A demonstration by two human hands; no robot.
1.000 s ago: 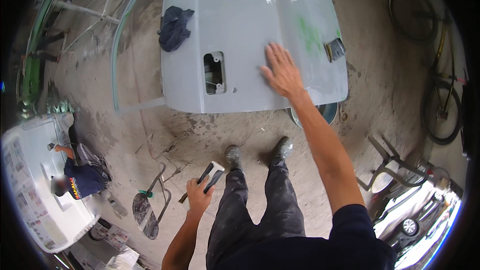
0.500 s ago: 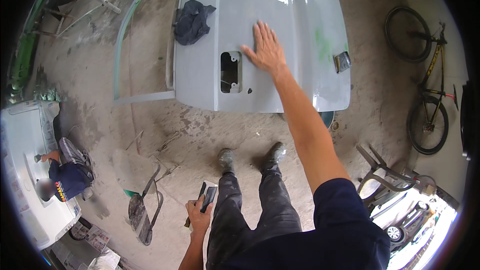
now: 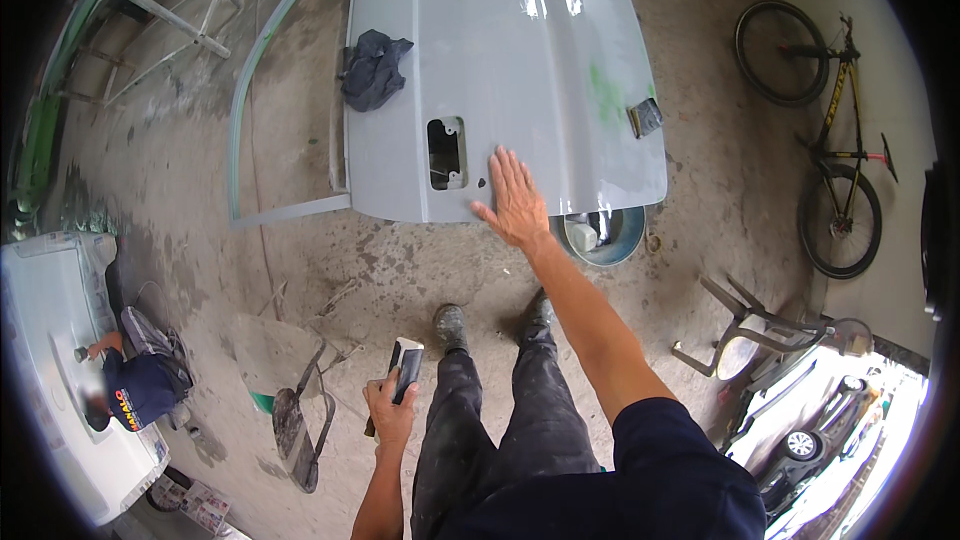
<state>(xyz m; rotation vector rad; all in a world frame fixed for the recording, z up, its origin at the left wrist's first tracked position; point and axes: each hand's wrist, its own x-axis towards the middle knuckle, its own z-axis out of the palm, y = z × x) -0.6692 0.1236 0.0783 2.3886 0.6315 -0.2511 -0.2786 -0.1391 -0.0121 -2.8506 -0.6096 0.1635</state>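
- The right hand (image 3: 519, 208) lies palm down with fingers spread, holding nothing, on the near end of the pale grey door (image 3: 500, 70); how hard it presses, I cannot tell.
- The left hand (image 3: 388, 412) is wrapped around a black and white block (image 3: 406, 365), held off to the left of the legs and below the right hand, well apart from the door.
- The step in hand looks like feeling the door's surface by palm, with the block kept aside; that is a judgement from the flat hand and smooth panel.
- Just left of the right hand's fingers is a small hole (image 3: 481, 183); a little further left is the larger cut-out (image 3: 446, 152).
- Beyond that hand, up and to its left, a dark cloth (image 3: 375, 70) rests on the door's edge; up and to its right are a green patch (image 3: 605, 95) and a small dark pad (image 3: 645, 118).
- To the right of the same hand, a basin (image 3: 620, 250) sits partly under the door's near edge.
- A further pass would call for a flat, light palm kept clear of both holes; working with the block would call for bringing the left hand up to the door.
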